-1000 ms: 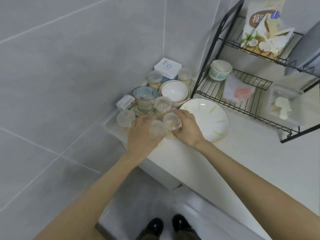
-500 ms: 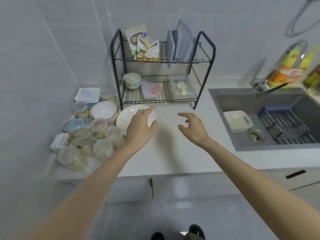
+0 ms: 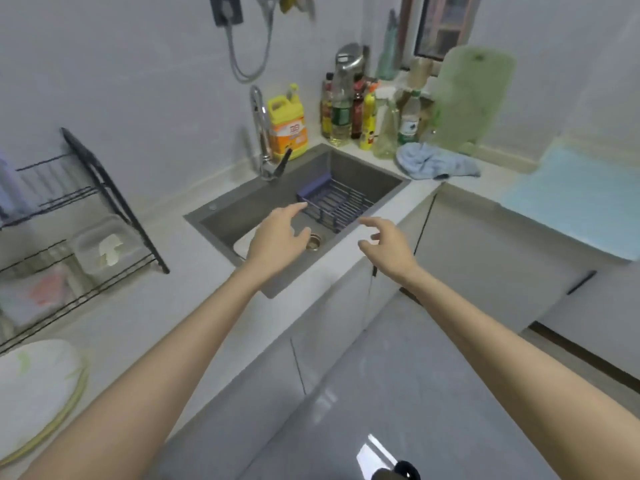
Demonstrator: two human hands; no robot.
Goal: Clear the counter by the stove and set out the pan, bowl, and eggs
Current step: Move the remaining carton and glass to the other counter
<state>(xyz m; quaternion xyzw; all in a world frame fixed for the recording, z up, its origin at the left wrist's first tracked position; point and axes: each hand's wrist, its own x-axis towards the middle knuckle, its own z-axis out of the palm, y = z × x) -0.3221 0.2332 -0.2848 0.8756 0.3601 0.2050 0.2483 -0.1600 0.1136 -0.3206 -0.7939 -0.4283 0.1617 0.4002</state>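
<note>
— Hands?
— Left hand and right hand hover empty, fingers spread, mid-frame over the grey sink.
— Pan, bowl, eggs?
— None visible. A white plate sits lower left, beside the black dish rack.
— Clutter?
— Bottles, blue cloth and green cutting board crowd the upper right.

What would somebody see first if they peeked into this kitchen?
Two bare arms stretch out, the left hand and right hand open and empty above the grey sink. A bright yellow jug stands behind the tap, and a crumpled blue cloth lies on the counter right of the sink.
</note>
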